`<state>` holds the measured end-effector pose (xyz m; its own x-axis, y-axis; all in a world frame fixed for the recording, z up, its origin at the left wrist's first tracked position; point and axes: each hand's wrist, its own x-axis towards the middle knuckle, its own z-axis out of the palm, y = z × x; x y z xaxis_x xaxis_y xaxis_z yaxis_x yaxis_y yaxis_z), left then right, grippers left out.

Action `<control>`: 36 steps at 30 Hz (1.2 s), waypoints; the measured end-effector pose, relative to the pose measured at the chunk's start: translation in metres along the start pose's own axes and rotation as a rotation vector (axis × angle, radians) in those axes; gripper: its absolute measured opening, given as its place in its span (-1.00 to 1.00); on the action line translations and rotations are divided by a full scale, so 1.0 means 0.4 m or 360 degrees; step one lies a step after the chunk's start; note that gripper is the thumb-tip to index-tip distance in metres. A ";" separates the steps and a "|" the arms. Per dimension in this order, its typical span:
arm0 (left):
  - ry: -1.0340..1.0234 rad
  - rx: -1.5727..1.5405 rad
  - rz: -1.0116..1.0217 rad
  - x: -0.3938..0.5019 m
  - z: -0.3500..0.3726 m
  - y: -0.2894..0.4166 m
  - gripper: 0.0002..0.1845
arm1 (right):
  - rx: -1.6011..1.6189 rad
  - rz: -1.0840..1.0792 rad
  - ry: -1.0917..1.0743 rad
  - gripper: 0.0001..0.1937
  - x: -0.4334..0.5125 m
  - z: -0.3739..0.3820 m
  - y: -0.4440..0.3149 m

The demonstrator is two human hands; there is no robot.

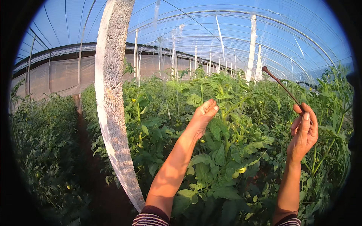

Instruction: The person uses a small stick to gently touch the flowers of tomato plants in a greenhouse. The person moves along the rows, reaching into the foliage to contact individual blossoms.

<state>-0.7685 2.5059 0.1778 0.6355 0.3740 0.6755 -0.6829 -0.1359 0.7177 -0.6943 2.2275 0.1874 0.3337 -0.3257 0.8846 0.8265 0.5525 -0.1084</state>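
Note:
My right hand [304,131] grips a thin dark stick [282,84] near its lower end, between thumb and fingers. The stick slants up to the left and ends in a dark knob. My left hand [204,115] is raised at a leafy tomato plant [223,135], its fingers curled in against the thumb. No object shows between those fingers, and leaves stand right behind them. The plant's thick green stem rises just right of my left hand. Pale green tomatoes [239,171] hang lower down, between my two forearms.
A rough whitewashed concrete post [113,93] stands close on my left. Beyond it a dark soil path [84,147] runs between plant rows. Tall plants [333,113] crowd the right side. White posts [251,48] and curved roof ribs [198,12] of a plastic greenhouse stand farther back.

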 end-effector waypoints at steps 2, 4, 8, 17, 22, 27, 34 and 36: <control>-0.0137 0.0152 0.0122 -0.152 0.031 0.046 -0.44 | 0.0058 0.0076 0.0194 -0.70 -0.086 -0.051 -0.030; -0.0155 0.0677 0.0420 -0.328 0.050 0.098 -0.72 | 0.0127 0.0192 0.0298 -0.70 -0.207 -0.098 -0.092; -0.0176 0.0604 0.0306 -0.655 0.073 0.167 -0.84 | 0.0381 0.0528 0.0012 -0.74 -0.440 -0.101 -0.243; 0.0006 -0.0309 -0.0131 -0.821 0.058 0.098 -0.63 | 0.0544 0.0569 -0.1091 -0.77 -0.610 -0.002 -0.312; 0.0087 -0.0158 0.0072 -0.847 0.058 0.105 -0.66 | 0.0182 0.0246 -0.1251 -0.73 -0.468 -0.040 -0.263; 0.0281 -0.0037 0.0121 -0.878 0.044 0.130 -0.66 | -0.0760 0.0224 -0.1103 -0.81 -0.164 0.031 -0.004; 0.0431 0.0198 0.0084 -0.920 0.030 0.130 -0.71 | -0.1573 0.0339 -0.1861 -0.85 -0.005 0.137 0.258; 0.0504 0.0279 0.0071 -0.929 0.032 0.140 -0.68 | -0.1670 0.0254 -0.1985 -0.85 -0.008 0.170 0.294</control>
<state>-1.0383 2.3477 -0.0310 0.4445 0.6258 0.6409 -0.6180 -0.3037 0.7252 -0.6292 2.3458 0.2027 0.3201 0.7525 0.5756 0.9232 -0.3843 -0.0110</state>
